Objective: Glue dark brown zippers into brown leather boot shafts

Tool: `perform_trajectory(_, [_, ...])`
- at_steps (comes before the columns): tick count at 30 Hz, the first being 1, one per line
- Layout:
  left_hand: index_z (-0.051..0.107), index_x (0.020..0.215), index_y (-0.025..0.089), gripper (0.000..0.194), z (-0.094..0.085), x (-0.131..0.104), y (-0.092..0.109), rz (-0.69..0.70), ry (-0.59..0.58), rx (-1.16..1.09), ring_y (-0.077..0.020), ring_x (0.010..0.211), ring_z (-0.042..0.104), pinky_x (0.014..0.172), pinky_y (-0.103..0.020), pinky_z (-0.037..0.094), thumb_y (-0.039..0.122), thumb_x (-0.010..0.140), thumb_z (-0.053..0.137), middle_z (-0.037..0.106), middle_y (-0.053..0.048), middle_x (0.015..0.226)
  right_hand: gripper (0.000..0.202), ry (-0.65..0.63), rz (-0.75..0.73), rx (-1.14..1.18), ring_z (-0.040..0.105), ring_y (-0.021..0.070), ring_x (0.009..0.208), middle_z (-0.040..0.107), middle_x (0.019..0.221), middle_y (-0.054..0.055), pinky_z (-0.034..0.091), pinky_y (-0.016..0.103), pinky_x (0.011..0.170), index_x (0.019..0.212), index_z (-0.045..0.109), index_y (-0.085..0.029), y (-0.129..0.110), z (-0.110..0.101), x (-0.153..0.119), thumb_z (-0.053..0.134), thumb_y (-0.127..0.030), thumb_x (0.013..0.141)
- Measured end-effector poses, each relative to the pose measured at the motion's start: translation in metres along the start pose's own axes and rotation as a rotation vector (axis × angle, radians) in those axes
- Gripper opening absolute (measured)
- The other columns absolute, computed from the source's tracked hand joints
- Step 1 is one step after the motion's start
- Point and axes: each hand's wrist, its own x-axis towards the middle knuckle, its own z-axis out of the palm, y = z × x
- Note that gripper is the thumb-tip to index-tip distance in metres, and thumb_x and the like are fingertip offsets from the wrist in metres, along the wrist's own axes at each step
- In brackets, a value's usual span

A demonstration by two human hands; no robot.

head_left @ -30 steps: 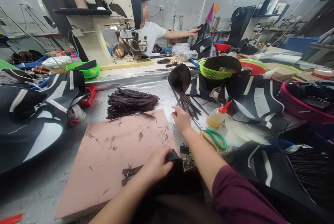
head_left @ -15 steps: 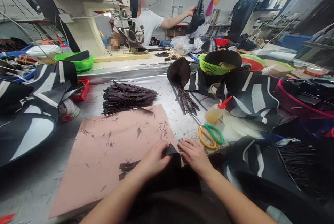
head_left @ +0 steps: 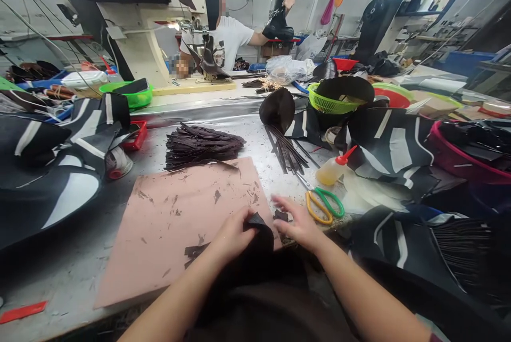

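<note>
A grey metal desk [head_left: 72, 283] runs through a workshop, with a person in a white T-shirt [head_left: 239, 36] behind a cream sewing machine [head_left: 139, 39]. Nearest you, a flat, square-edged pink board [head_left: 155, 262] lies on it. Your left hand [head_left: 235, 233] has its fingers closed on a flexible black sheet [head_left: 261, 233], which drapes at the board's near right edge. Your right hand [head_left: 301, 225] has just changed: half a second ago it lay flat beside the sheet; now its thumb and fingers stand apart, a small dark scrap [head_left: 281, 215] showing between them. I cannot tell whether they touch it. That seems to leave the sheet in your left hand's hold alone.
</note>
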Motion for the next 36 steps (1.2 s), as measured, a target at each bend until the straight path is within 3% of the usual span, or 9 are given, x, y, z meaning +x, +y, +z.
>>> perform_trajectory(4, [0.050, 0.088, 0.020, 0.020, 0.001, -0.006, 0.003, 0.024, 0.021, -0.015, -0.0146, 0.078, 0.056, 0.073, -0.027, 0.042, 0.014, 0.069, 0.049, 0.061, 0.001, 0.083, 0.038, -0.161, 0.304, 0.536, 0.058, 0.0143, 0.066, 0.063, 0.082, 0.003, 0.046, 0.023, 0.049, 0.096, 0.061, -0.019, -0.030, 0.020, -0.003, 0.069, -0.034, 0.061])
perform_trajectory(6, [0.047, 0.090, 0.021, 0.023, 0.000, -0.011, 0.005, 0.001, 0.016, -0.031, -0.0141, 0.075, 0.056, 0.071, -0.027, 0.042, 0.014, 0.069, 0.050, 0.059, 0.002, 0.079, 0.027, -0.103, 0.399, 0.729, 0.053, 0.0101, 0.055, 0.060, 0.069, 0.000, 0.038, 0.019, 0.041, 0.080, 0.062, -0.017, -0.036, 0.030, -0.005, 0.067, -0.037, 0.063])
perform_trajectory(11, [0.037, 0.096, 0.021, 0.037, -0.005, -0.023, 0.005, -0.097, -0.021, -0.142, -0.0114, 0.060, 0.051, 0.060, -0.023, 0.040, 0.019, 0.065, 0.058, 0.050, 0.008, 0.062, 0.032, 0.065, 0.497, 1.043, 0.043, 0.0065, 0.042, 0.052, 0.052, -0.004, 0.030, 0.016, 0.036, 0.067, 0.057, -0.015, -0.042, 0.041, -0.012, 0.067, -0.045, 0.062])
perform_trajectory(17, [0.055, 0.082, 0.018, 0.016, -0.020, -0.048, 0.001, -0.018, -0.131, 0.001, -0.0144, 0.074, 0.055, 0.067, -0.025, 0.041, 0.027, 0.068, 0.058, 0.060, 0.001, 0.079, 0.029, -0.020, 0.340, 0.867, 0.055, 0.0128, 0.062, 0.062, 0.069, 0.001, 0.043, 0.023, 0.054, 0.071, 0.062, -0.015, -0.062, 0.038, -0.028, 0.073, -0.038, 0.057])
perform_trajectory(22, [0.062, 0.083, 0.021, 0.018, -0.054, -0.084, 0.009, -0.045, -0.224, 0.279, -0.0169, 0.080, 0.056, 0.072, -0.024, 0.040, 0.023, 0.067, 0.057, 0.064, 0.002, 0.084, 0.031, 0.139, 0.194, 0.863, 0.056, 0.0143, 0.068, 0.062, 0.073, -0.001, 0.045, 0.028, 0.064, 0.078, 0.059, -0.020, -0.078, 0.040, -0.039, 0.071, -0.042, 0.059])
perform_trajectory(25, [0.063, 0.083, 0.021, 0.018, -0.073, -0.107, 0.009, -0.074, -0.201, 0.347, -0.0173, 0.080, 0.056, 0.071, -0.024, 0.041, 0.024, 0.068, 0.053, 0.065, 0.002, 0.083, 0.049, -0.171, 0.165, 0.875, 0.058, 0.0177, 0.078, 0.064, 0.077, -0.001, 0.045, 0.031, 0.073, 0.087, 0.060, -0.021, -0.075, 0.050, -0.042, 0.080, -0.038, 0.045])
perform_trajectory(28, [0.064, 0.084, 0.020, 0.020, -0.089, -0.130, 0.002, -0.133, -0.162, 0.390, -0.0189, 0.082, 0.057, 0.071, -0.024, 0.042, 0.026, 0.067, 0.055, 0.065, 0.002, 0.084, 0.037, -0.481, 0.177, 0.707, 0.059, 0.0197, 0.077, 0.065, 0.074, 0.002, 0.044, 0.034, 0.074, 0.079, 0.064, -0.017, -0.075, 0.058, -0.047, 0.073, -0.043, 0.055])
perform_trajectory(32, [0.064, 0.091, 0.022, 0.026, -0.114, -0.168, 0.004, -0.171, -0.147, 0.286, -0.0199, 0.089, 0.056, 0.079, -0.025, 0.043, 0.027, 0.067, 0.056, 0.065, 0.001, 0.093, 0.029, -0.379, 0.105, 0.588, 0.058, 0.0188, 0.071, 0.065, 0.069, 0.002, 0.045, 0.032, 0.069, 0.075, 0.066, -0.015, -0.109, 0.044, -0.059, 0.062, -0.043, 0.069])
perform_trajectory(36, [0.066, 0.085, 0.024, 0.022, -0.148, -0.187, 0.036, -0.113, -0.050, 0.212, -0.0210, 0.083, 0.058, 0.077, -0.028, 0.045, 0.035, 0.067, 0.058, 0.067, 0.002, 0.086, 0.015, -0.298, -0.063, 0.479, 0.057, 0.0165, 0.064, 0.064, 0.067, 0.001, 0.045, 0.028, 0.060, 0.072, 0.066, -0.017, -0.167, 0.013, -0.053, 0.062, -0.031, 0.069])
